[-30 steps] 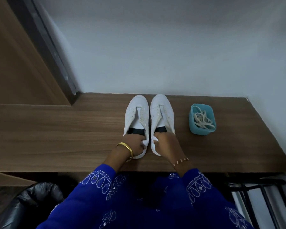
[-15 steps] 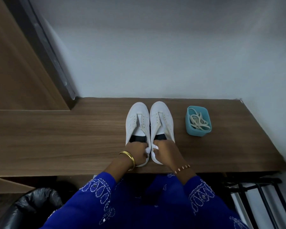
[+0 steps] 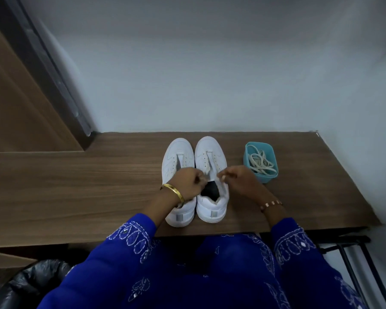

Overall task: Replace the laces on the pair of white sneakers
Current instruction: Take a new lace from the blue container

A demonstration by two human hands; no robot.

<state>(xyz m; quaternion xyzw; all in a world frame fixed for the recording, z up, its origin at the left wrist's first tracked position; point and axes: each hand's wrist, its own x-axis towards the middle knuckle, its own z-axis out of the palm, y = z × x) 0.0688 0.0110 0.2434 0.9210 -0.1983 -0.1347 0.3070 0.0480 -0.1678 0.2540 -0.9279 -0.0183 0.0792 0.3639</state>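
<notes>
At the centre of the frame, on the brown wooden table (image 3: 76,186), the pair of white sneakers (image 3: 211,175) is standing side by side, toes toward the wall, heels toward us, with no laces showing in the eyelets. We are working over the right-hand shoe: our left hand (image 3: 188,182) is curling its fingers at the tongue and our right hand (image 3: 240,181) is pinching what looks like the collar edge near the top eyelets, though exactly what each grip is closing on is too small to tell. The shoes look light and fairly stiff in the sole but soft in the upper, so we judge holding them by the collar or eyelet flaps as best. To the right of them, the cream laces (image 3: 260,163) are lying coiled in a teal tub (image 3: 247,157); being limp and tangle-prone, they should be picked up by a tip.
</notes>
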